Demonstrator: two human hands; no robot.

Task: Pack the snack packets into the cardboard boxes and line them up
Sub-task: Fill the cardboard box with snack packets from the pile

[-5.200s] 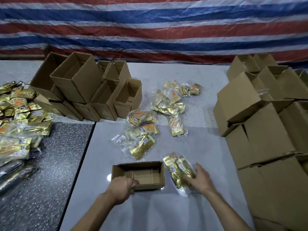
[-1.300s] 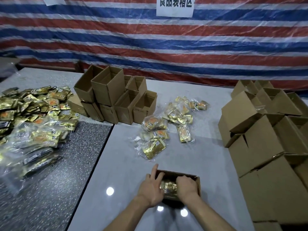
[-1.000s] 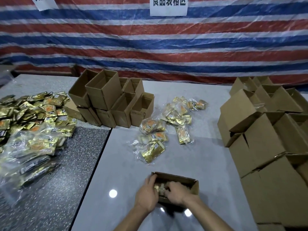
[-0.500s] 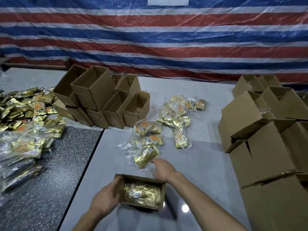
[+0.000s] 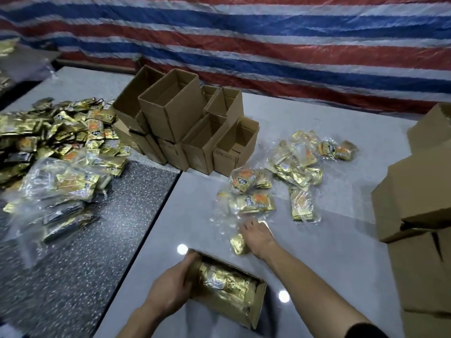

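Observation:
A small open cardboard box [image 5: 259, 298] lies on the grey table near me, with a gold snack bundle [image 5: 225, 285] inside it. My left hand [image 5: 170, 286] grips the box's left end. Beyond the box, my right hand [image 5: 256, 236] lies on top of a clear bag of gold packets [image 5: 238, 243], fingers over it. More bagged gold snack packets [image 5: 253, 198] lie just beyond that hand.
Empty open boxes [image 5: 188, 132] are stacked at the back centre. A big heap of gold packets [image 5: 56, 142] covers the dark speckled table on the left. Larger cardboard boxes [image 5: 419, 215] are piled at the right. A striped tarp hangs behind.
Both hands pushed a gold bundle into the box. Then my right hand left the box and reached forward onto the nearest bag, while my left hand moved to the box's left end.

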